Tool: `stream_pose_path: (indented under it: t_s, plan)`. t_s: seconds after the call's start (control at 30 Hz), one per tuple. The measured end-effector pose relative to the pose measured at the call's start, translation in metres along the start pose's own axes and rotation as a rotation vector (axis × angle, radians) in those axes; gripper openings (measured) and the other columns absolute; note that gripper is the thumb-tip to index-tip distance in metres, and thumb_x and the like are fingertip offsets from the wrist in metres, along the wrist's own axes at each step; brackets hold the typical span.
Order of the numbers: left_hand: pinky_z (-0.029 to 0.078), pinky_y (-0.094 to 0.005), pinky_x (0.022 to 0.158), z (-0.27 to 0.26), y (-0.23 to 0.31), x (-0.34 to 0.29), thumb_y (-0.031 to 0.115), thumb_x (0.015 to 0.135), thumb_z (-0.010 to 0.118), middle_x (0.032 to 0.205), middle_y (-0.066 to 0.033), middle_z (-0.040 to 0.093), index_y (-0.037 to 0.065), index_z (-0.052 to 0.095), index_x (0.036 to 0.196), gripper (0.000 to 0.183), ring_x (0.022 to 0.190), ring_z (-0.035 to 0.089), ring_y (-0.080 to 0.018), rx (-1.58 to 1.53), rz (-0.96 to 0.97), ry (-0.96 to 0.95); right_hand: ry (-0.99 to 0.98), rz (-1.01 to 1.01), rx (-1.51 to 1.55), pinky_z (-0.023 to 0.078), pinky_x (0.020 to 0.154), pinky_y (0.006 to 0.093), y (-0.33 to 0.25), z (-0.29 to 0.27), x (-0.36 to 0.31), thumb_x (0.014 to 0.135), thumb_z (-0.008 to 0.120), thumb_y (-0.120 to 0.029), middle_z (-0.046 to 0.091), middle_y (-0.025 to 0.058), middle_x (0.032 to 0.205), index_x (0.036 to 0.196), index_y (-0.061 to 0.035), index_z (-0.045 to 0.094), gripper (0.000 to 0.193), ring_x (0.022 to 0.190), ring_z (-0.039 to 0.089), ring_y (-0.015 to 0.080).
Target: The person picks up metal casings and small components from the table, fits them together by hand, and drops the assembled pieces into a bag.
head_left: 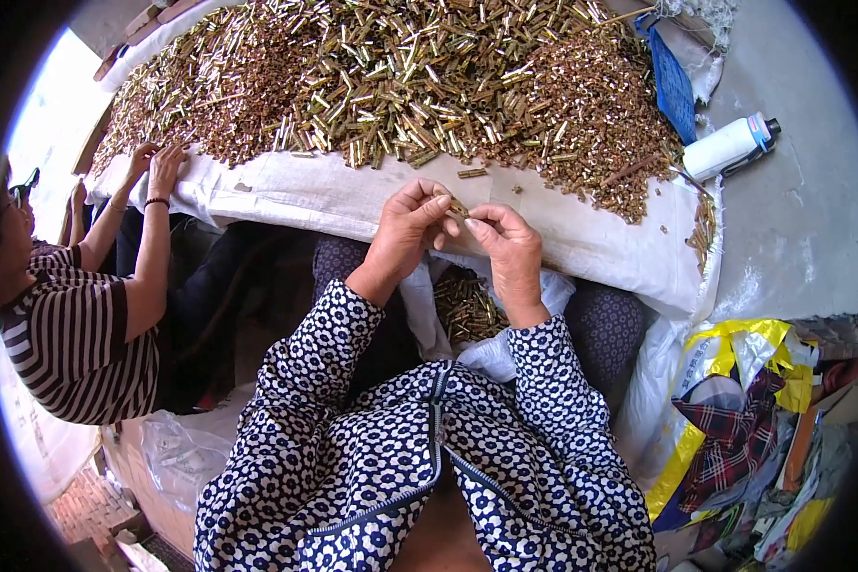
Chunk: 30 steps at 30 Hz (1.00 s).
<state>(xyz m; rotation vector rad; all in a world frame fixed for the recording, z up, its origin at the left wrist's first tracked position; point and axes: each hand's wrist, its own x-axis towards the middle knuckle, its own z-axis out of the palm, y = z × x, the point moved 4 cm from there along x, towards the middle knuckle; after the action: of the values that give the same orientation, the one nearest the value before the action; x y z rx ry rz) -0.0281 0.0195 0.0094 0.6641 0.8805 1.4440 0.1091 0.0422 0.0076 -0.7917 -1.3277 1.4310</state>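
Observation:
Over the near edge of a cloth-covered table [343, 205], my left hand [402, 234] and my right hand [507, 250] meet with bent fingers. Between their fingertips is a small brass-coloured metal piece [458, 207], partly hidden by the thumbs. Beyond them spreads a large heap of short, narrow brass-coloured metal pieces [400, 81], with smaller coppery bits [591, 114] heaped at both sides. One loose narrow piece [471, 173] lies just past my fingers. Below my hands, a white bag [429, 310] between my knees holds many similar pieces [465, 303].
At the left, a person in a striped shirt [76, 334] reaches both hands [162, 167] to the heap's edge. A white bottle [729, 148] and a blue flat object [672, 86] lie at the table's right. A yellow-and-white bag [682, 467] and fabrics [734, 434] sit at lower right.

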Motion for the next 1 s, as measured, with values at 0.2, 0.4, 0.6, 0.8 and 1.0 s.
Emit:
stream_pose_path:
  t_s: [0.2,0.4,0.6,0.8,1.0]
  plan:
    - [0.042,-0.0173,0.042,0.003,-0.002,0.003,0.012,0.086,0.055,0.069,-0.0044,0.058,0.002,0.051,0.091,0.012,0.056,0.058,-0.0096,-0.015,0.019,0.0,0.033,-0.027,-0.074,0.044,0.068,0.0208,-0.002,-0.006,0.003,0.077,0.063,-0.003,0.06,0.0003,0.082,0.085,0.0005,0.06,0.009,0.075,0.054,0.007]
    - [0.042,-0.017,0.042,0.01,0.0,0.004,0.012,0.086,0.055,0.069,-0.0039,0.058,0.002,0.051,0.09,0.011,0.057,0.058,-0.009,0.076,0.066,-0.001,0.069,-0.047,-0.004,0.044,0.069,0.0215,0.001,-0.011,0.002,0.077,0.062,-0.002,0.06,0.0021,0.084,0.084,0.0005,0.06,0.008,0.075,0.054,0.0082]
    - [0.042,-0.0161,0.043,0.01,-0.005,0.005,0.012,0.086,0.055,0.069,-0.0022,0.058,0.003,0.052,0.087,0.009,0.057,0.057,-0.008,0.073,0.067,-0.021,0.053,-0.123,-0.124,0.044,0.068,0.0207,-0.003,-0.013,0.002,0.076,0.061,0.0,0.06,0.0042,0.083,0.084,-0.0002,0.06,0.008,0.075,0.055,0.0092]
    - [0.045,-0.0286,0.048,0.019,-0.011,0.005,0.009,0.08,0.06,0.071,-0.0093,0.058,0.003,0.051,0.09,0.014,0.058,0.059,-0.0167,1.098,0.393,-0.046,-0.074,-0.311,-0.85,0.047,0.068,0.0331,-0.008,-0.013,0.007,0.066,0.059,0.004,0.058,0.0104,0.078,0.08,-0.0013,0.056,0.015,0.077,0.058,0.026]
    - [0.047,-0.0385,0.054,0.045,-0.015,-0.003,0.004,0.074,0.054,0.075,-0.0133,0.056,0.005,0.049,0.092,0.018,0.064,0.058,-0.032,1.563,0.638,-0.178,0.169,-0.417,-1.072,0.044,0.078,0.0384,-0.025,-0.029,0.023,0.067,0.059,0.001,0.057,0.0115,0.09,0.085,-0.0035,0.056,0.018,0.091,0.053,0.0304]
